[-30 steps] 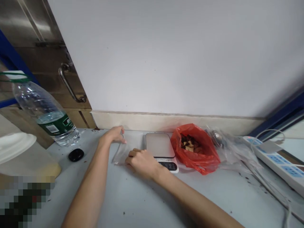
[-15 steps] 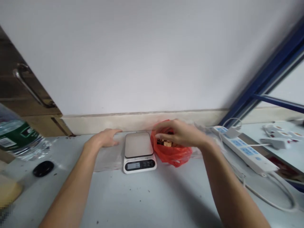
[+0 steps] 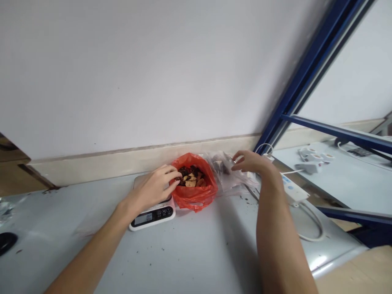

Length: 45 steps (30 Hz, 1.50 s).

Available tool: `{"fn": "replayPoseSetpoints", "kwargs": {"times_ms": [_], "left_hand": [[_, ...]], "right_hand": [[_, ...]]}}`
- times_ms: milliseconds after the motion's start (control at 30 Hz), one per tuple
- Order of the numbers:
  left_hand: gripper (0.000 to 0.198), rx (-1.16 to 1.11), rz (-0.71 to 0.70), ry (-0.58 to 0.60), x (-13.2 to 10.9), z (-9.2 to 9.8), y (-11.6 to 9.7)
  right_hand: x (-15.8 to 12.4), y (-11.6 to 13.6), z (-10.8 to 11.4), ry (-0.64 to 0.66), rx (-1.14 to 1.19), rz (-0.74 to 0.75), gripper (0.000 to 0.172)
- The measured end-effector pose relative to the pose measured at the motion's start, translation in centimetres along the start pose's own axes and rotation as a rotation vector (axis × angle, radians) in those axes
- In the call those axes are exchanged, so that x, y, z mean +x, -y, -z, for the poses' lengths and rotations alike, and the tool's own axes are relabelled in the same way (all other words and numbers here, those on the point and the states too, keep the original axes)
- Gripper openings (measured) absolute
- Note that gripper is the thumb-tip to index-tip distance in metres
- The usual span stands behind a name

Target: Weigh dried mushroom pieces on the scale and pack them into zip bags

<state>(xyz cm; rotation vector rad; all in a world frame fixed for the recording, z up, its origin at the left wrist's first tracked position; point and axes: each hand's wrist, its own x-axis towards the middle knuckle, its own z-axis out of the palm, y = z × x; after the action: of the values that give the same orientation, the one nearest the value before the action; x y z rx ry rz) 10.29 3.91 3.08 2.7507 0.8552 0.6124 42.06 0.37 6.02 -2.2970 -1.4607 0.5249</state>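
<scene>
My left hand reaches over the digital kitchen scale, its fingers spread at the left rim of a red plastic bag. The bag stands wide open, and dark and pale brown dried pieces lie inside it. The scale's display reads about zero; my hand hides much of its plate. Farther right, my right hand is at a clear plastic bag with something dark in it. Its thumb and forefinger are parted around the bag's right side, and I cannot tell how firmly they touch it.
A white power strip with cables lies right of my right forearm. Behind it rises a blue metal frame. A wall runs along the back of the grey table. A black oval object lies at the left edge.
My view has turned right. My left hand has moved from left of the scale to the red bag's rim. My right hand has left the red bag for the clear plastic bag.
</scene>
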Motion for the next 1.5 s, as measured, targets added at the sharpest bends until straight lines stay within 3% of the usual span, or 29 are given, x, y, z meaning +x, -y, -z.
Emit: {"fn": "replayPoseSetpoints", "kwargs": {"times_ms": [267, 500, 567, 633, 700, 800, 867, 933, 1000, 1067, 1167, 1300, 1400, 1467, 1500], "left_hand": [[0.031, -0.058, 0.031, -0.084, 0.1, 0.4, 0.0], [0.03, -0.071, 0.028, -0.09, -0.1, 0.9, 0.0], [0.029, -0.1, 0.015, -0.13, -0.1, 1.1, 0.1], [0.03, -0.148, 0.023, -0.201, 0.0, 1.4, 0.1], [0.038, -0.203, 0.064, -0.294, 0.0, 1.8, 0.0], [0.058, -0.298, 0.098, -0.417, -0.1, 2.5, -0.4], [0.05, -0.391, 0.088, -0.423, -0.2, 3.0, -0.6], [0.027, -0.493, 0.092, -0.397, -0.3, 3.6, -0.6], [0.021, -0.564, 0.141, -0.429, -0.4, 4.2, -0.2], [0.023, -0.573, 0.218, -0.553, -0.5, 4.7, 0.5], [0.027, -0.54, 0.316, -0.696, -0.8, 5.2, 1.8], [0.019, -0.521, 0.416, -0.657, -1.1, 5.3, 3.2], [0.017, -0.37, 0.486, -0.691, -1.3, 5.0, 3.8], [0.024, -0.233, 0.467, -0.717, -1.4, 4.9, 3.9], [0.021, -0.207, 0.436, -0.674, -1.5, 4.8, 3.8]], "right_hand": [[0.2, 1.4, -0.3, -0.082, -0.001, -0.012, 0.012], [0.0, 2.0, -0.6, -0.177, -0.056, -0.066, 0.022], [-0.8, 2.5, 0.2, -0.266, -0.014, -0.011, 0.02], [-1.9, 3.5, 1.1, -0.307, 0.118, 0.134, 0.014], [-3.2, 4.9, 1.5, -0.194, 0.299, 0.321, 0.013], [-4.8, 7.3, 1.0, 0.152, 0.499, 0.571, 0.016], [-5.3, 8.8, 0.0, 0.387, 0.576, 0.691, 0.021], [-5.3, 9.7, -1.0, 0.515, 0.656, 0.729, 0.026], [-5.0, 10.1, -1.8, 0.49, 0.739, 0.693, 0.028], [-4.6, 10.1, -2.3, 0.419, 0.781, 0.636, 0.034], [-4.0, 10.0, -2.7, 0.475, 0.685, 0.615, 0.048], [-3.4, 10.3, -3.5, 0.529, 0.552, 0.589, 0.046], [-3.1, 10.9, -4.6, 0.524, 0.542, 0.558, 0.045], [-3.0, 11.4, -5.5, 0.511, 0.509, 0.572, 0.044], [-3.0, 11.7, -5.9, 0.507, 0.493, 0.586, 0.045]]}}
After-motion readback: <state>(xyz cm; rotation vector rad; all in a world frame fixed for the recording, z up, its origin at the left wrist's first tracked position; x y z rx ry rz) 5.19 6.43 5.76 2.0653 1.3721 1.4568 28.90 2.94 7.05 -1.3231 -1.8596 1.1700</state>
